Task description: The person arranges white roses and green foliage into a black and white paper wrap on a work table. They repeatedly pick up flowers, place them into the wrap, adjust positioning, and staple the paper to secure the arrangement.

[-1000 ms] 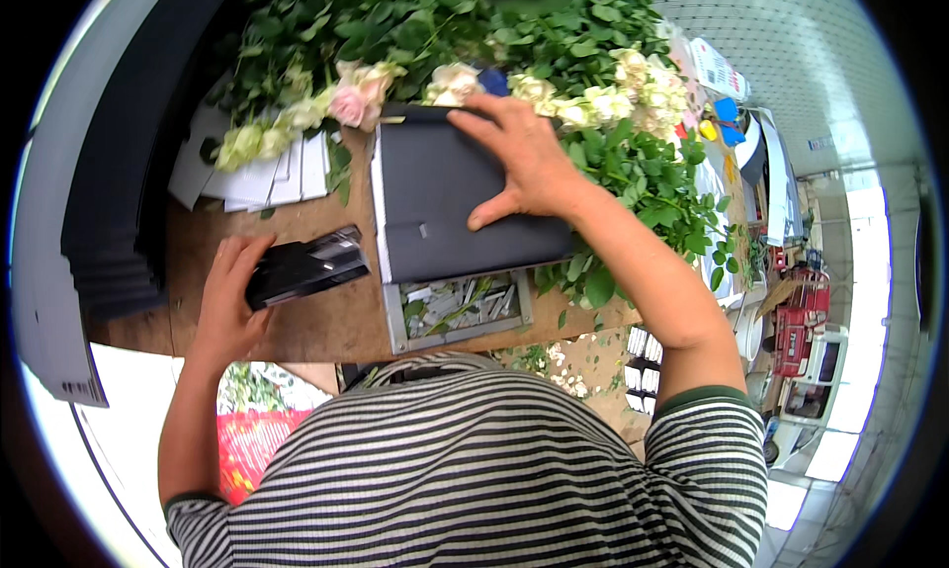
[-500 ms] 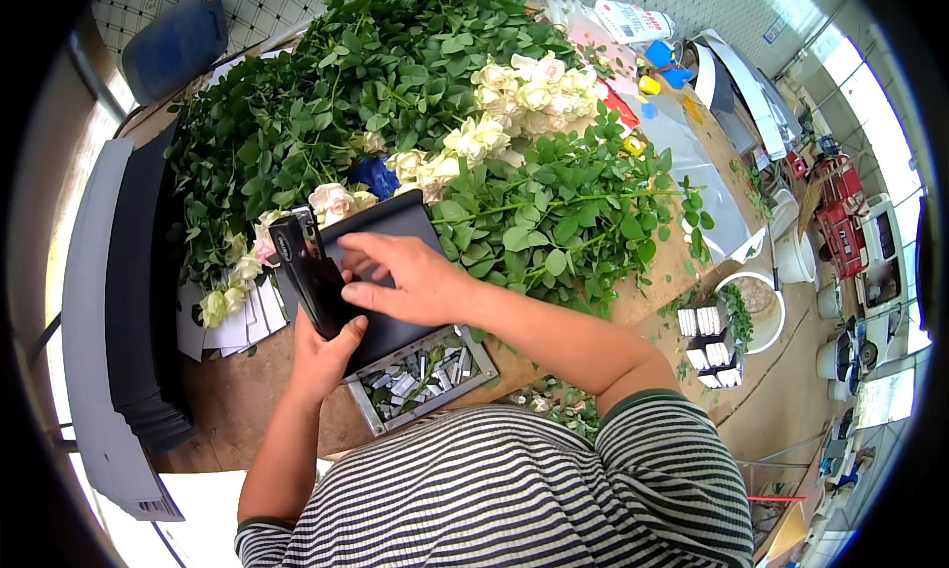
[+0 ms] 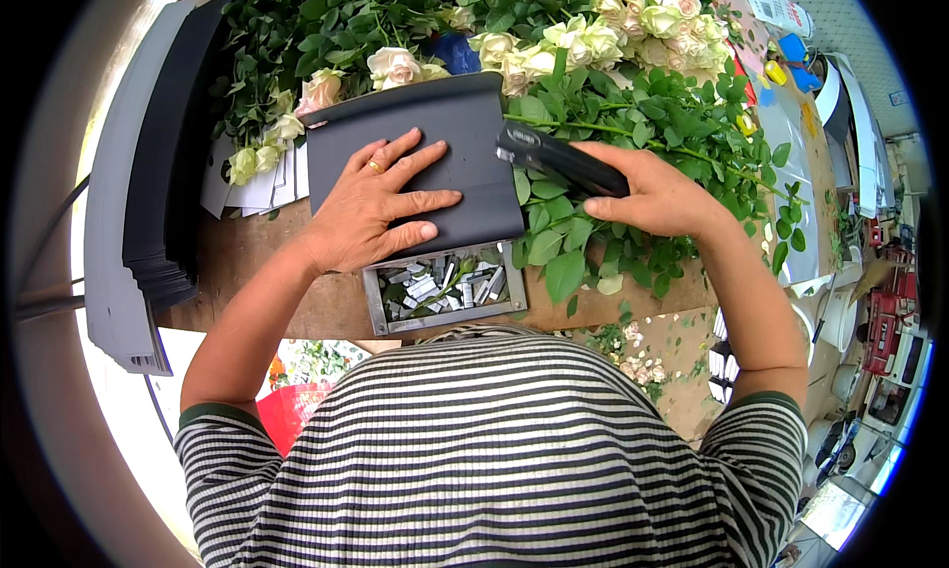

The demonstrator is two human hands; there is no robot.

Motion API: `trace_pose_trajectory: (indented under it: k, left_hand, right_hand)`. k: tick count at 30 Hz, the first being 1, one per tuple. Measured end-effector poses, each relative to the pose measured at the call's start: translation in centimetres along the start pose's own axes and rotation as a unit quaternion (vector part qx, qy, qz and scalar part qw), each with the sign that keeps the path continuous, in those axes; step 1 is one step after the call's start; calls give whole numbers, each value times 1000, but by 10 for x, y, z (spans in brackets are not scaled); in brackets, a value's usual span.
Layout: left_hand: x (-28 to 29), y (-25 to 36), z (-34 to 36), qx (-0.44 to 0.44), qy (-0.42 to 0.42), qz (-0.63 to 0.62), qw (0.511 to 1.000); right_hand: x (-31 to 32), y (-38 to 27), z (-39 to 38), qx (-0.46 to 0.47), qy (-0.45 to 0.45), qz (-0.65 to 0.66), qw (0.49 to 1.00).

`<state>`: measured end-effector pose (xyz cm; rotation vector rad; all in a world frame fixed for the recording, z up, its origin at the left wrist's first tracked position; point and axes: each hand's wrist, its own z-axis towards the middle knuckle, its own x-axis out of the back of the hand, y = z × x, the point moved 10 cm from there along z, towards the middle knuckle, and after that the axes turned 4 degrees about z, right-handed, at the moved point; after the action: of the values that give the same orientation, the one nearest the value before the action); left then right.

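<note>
My left hand (image 3: 381, 197) lies flat with fingers spread on a black sheet (image 3: 473, 143), whose far edge curls up. A ring sits on one of its fingers. To the right, my right hand (image 3: 652, 187) is closed around a black stapler (image 3: 563, 161), which points at the sheet's right edge. Just below the sheet stands a shallow metal-framed box (image 3: 376, 301), holding silvery staple strips (image 3: 425, 287) and bits of leaf.
Behind the sheet lie pale roses (image 3: 583, 42) and a heap of leafy stems (image 3: 326, 19). More leafy stems (image 3: 563, 262) lie under my right hand. A tall stack of black sheets (image 3: 163, 202) stands at the left. White cards (image 3: 287, 180) lie beside the sheet.
The stapler has passed from my left hand to my right hand and moved right. My left hand has come down flat on the black sheet. The view has shifted.
</note>
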<state>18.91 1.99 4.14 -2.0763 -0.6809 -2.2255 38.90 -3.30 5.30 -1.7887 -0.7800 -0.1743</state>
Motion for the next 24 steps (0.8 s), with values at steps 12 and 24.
trace_pose_trajectory:
  k: [12,24]
  left_hand:
    - [2,0,4,4,30,83,996]
    - [2,1,7,3,17,60,998]
  right_hand:
    - [-20,17,18,55,-132,-74,987]
    - [-20,31,32,69,-58,-171,981]
